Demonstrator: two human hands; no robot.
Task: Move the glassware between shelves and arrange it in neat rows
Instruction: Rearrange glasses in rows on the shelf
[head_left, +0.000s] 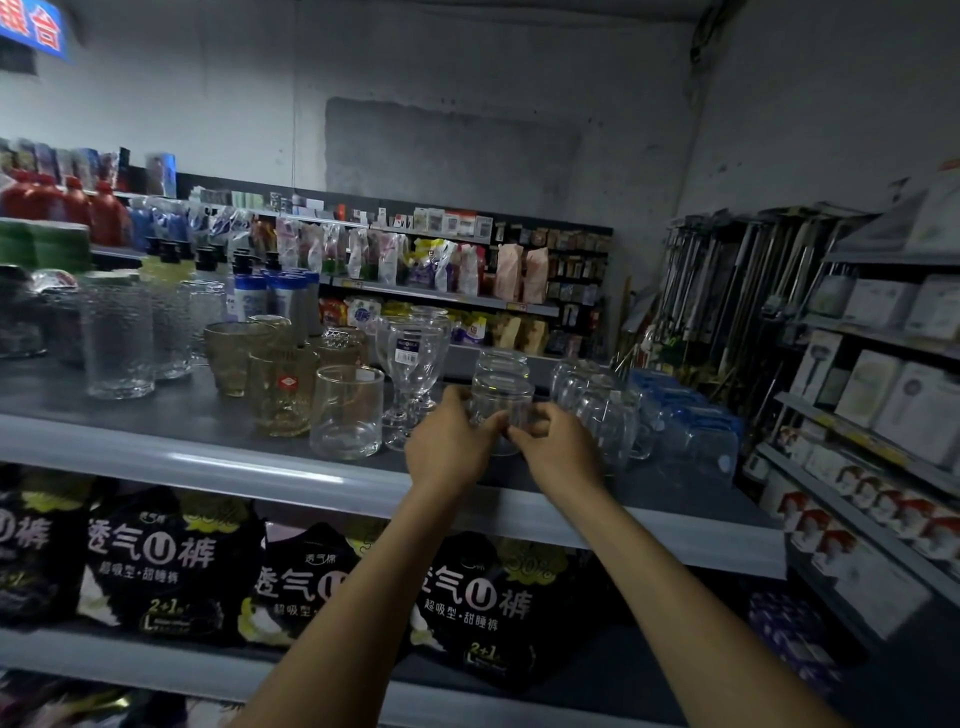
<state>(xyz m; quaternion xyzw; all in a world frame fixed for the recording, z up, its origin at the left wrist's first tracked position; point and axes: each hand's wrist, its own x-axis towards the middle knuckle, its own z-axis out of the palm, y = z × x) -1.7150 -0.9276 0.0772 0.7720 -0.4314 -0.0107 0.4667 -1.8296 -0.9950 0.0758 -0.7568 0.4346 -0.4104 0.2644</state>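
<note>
A small clear glass tumbler (501, 402) stands near the front of the grey top shelf (218, 457). My left hand (447, 447) grips its left side and my right hand (558, 447) grips its right side. A like tumbler (501, 364) stands just behind it. To the left are two stemmed goblets (410, 358), a plain clear tumbler (347, 413), amber glasses (280, 395) and tall textured glasses (119, 343). To the right stand clear glass mugs (605, 405) in a row.
Blue-lidded clear jars (696, 436) fill the shelf's right end. Black diaper packs (171, 566) sit on the shelf below. A side rack with white boxes (883, 395) stands at right. Bottles and pouches fill the far shelves (441, 270).
</note>
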